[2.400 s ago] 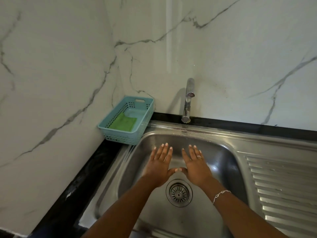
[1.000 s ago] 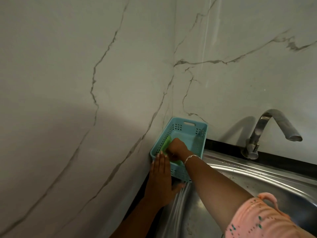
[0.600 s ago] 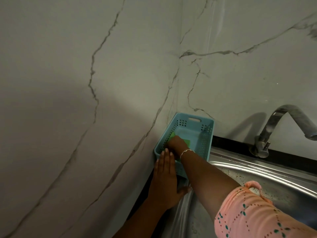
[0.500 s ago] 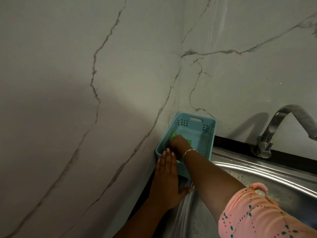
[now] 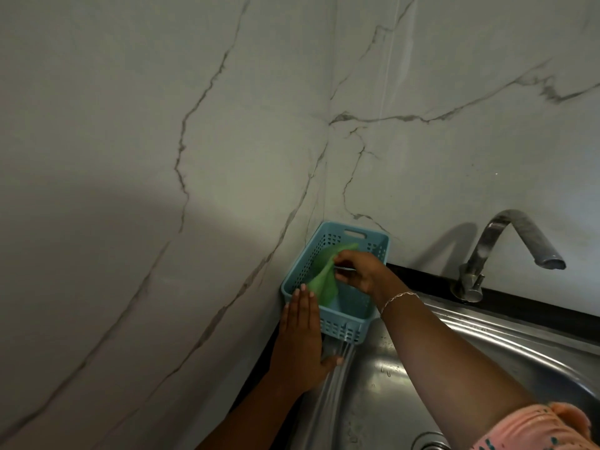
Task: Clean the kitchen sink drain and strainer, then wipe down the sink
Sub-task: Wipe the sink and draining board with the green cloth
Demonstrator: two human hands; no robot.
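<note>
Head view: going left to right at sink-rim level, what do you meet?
Grey-veined white marble side wall, flat left hand, right hand pinching a thin green cloth, curved steel tap. Blue plastic basket omitted: it overlaps both hands.

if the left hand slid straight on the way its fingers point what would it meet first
Most likely the blue basket: the left hand lies flat, its fingertips at the basket's near left corner. Whether they touch the rim is unclear.

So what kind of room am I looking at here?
Probably a home kitchen, at the sink corner: a stainless steel sink, a curved metal tap behind it, and a blue plastic basket with a green scouring pad.
</note>
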